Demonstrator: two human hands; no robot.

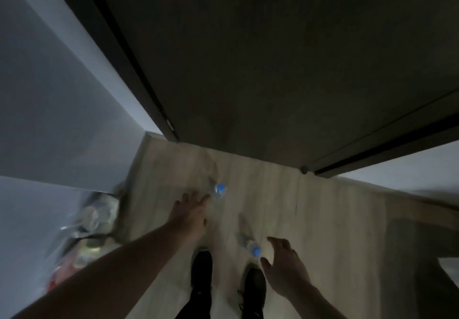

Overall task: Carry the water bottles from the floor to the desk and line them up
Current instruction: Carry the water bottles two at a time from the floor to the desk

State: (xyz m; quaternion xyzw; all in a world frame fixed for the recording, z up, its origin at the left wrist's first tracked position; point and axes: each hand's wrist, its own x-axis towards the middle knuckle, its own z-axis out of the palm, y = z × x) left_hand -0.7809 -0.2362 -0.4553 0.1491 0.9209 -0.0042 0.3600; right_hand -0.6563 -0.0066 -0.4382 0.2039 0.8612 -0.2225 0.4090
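Two clear water bottles with blue caps stand on the pale wood floor below me. The far bottle (pixel 219 190) is just right of my left hand (pixel 190 213), whose spread fingers almost touch its side. The near bottle (pixel 252 247) stands beside my right foot, and my right hand (pixel 283 264) hovers open just to its right, thumb close to the cap. Neither hand holds anything. The picture is dark and motion-blurred. No desk shows in the view.
A dark door (pixel 260 70) fills the top, with its frame (pixel 129 58) at the left and a small doorstop (pixel 304 169) on the floor. A blurred heap of bags and wrappers (pixel 92 231) lies against the grey wall (pixel 49 120). My black shoes (pixel 201 271) stand below.
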